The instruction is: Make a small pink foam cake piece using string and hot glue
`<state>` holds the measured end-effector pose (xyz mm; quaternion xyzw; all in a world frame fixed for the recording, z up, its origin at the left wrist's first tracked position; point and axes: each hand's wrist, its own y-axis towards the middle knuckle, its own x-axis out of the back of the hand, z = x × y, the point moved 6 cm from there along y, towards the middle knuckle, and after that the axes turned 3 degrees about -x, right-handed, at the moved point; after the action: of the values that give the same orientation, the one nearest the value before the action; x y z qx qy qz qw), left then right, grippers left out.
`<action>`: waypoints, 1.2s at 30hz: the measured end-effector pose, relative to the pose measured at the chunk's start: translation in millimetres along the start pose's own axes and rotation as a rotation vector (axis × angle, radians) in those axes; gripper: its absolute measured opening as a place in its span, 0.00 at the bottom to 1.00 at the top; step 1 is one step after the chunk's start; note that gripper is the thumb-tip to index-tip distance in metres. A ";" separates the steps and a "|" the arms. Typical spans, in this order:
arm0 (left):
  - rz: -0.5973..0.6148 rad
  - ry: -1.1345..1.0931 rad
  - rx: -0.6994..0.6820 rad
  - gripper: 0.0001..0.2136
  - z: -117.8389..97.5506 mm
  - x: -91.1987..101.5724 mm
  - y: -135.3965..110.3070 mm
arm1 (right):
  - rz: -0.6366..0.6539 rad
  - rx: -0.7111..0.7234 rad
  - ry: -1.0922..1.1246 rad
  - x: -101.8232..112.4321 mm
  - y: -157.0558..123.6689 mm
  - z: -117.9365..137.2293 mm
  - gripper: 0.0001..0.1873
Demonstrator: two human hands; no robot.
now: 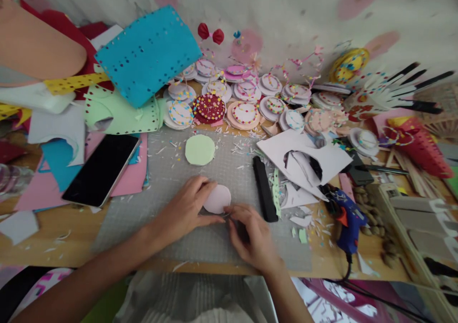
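A small pale pink foam disc [217, 200] is gripped at its left side between the thumb and fingers of my left hand [188, 203]. My right hand [255, 237] pinches with thumb and fingers at the disc's lower right edge. Whatever lies between those fingertips is too small and dark to make out. Just beyond my hands, a light green round piece [200, 150] lies flat on the grey cutting mat [164, 170]. To the right of my right hand is a long black object [265, 189], and thin white trimmings are scattered around.
Several small decorated hats [243, 115] line the back. A black phone [102, 170] rests on coloured sheets at left, near a blue sheet [148, 53]. At right are cut white sheets [275, 146], a blue glue gun [348, 225] with its cord, and a pale rack [418, 218].
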<state>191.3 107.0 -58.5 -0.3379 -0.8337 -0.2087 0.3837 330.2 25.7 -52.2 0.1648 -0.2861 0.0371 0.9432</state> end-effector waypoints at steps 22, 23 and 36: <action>0.128 -0.265 -0.077 0.32 -32.8 36.4 -7.9 | -0.273 -0.386 0.609 14.6 -2.8 -23.2 0.08; 0.127 -0.292 -0.083 0.31 -33.5 37.6 -9.4 | -0.293 -0.419 0.609 13.6 -2.2 -23.6 0.08; -0.043 -1.436 0.169 0.23 -19.3 -4.6 -12.9 | -0.358 -0.535 0.586 5.9 11.8 -1.1 0.05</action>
<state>193.8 84.6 -51.4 -0.3444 -0.8999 0.1224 -0.2380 333.7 37.1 -46.4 -0.0560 0.0273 -0.1574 0.9856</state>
